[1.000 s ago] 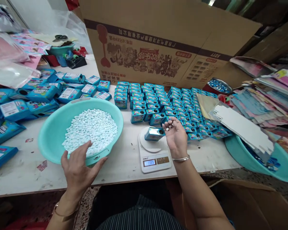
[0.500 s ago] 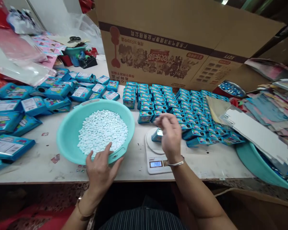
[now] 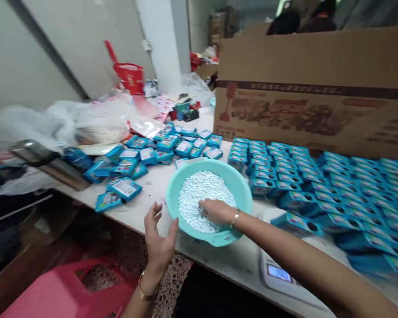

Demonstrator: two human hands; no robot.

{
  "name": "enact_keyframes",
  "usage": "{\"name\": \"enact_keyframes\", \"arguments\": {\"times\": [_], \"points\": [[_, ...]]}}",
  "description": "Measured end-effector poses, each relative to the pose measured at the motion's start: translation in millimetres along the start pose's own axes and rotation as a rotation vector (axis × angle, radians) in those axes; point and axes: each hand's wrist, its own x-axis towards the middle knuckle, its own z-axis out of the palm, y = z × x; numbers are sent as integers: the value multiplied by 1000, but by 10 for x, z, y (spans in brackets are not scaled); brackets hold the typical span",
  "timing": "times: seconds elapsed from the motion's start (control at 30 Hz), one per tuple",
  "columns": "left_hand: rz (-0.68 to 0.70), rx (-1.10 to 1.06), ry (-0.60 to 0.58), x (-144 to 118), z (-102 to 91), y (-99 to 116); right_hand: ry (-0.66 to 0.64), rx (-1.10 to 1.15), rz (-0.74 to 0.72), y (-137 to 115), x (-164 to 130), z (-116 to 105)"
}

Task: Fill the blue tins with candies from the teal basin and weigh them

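A turquoise plastic bowl holds a heap of small whitish candies. My right hand reaches down into the bowl, its fingers curled and pressed together in the candies, with the fingertips partly buried. Beside the bowl's near left rim, my left hand is raised with thumb and fingers apart, holding nothing. To the right, a white digital scale with a lit display is partly hidden under my right forearm. A blue box with a round dark opening stands on the scale.
Rows of blue boxes stand on the right of the table, before a large cardboard carton. More boxes lie loosely piled left of the bowl. A steel flask lies further left. A pink stool is below.
The view has swung left. My right hand has gone from the box on the scale into the candies. My left hand has let go of the bowl's rim and opened.
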Motion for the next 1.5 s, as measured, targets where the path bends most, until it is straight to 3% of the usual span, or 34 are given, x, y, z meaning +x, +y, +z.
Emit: {"name": "enact_keyframes", "arguments": {"times": [0.1,0.17,0.23,0.33,0.43,0.6,0.8,0.97,1.2,1.37,1.5], "points": [[-117,163,149,482,-179,-500,181,314,30,70,-43,-38],[-263,346,229,830,-345,-830,257,800,111,93,-62,-118],[-549,494,247,1142,-500,-1108,237,1328,225,94,-96,-201],[-856,569,150,1483,-616,-1393,238,1871,404,78,-153,-278],[-902,543,-35,1624,-567,-1520,274,2064,499,71,-163,-271],[-791,519,-276,1418,-339,-1400,291,2121,455,88,-110,-199],[-556,498,-344,947,-183,-1019,358,2114,450,146,-102,-212],[-385,444,-209,783,-48,-980,404,2140,432,162,-145,-253],[-148,93,-15,426,106,-960,414,2162,453,105,-204,-289],[72,26,232,269,-158,-830,404,2177,409,179,-203,-283],[256,195,217,600,-492,-1025,398,2167,410,188,-183,-306]]}}
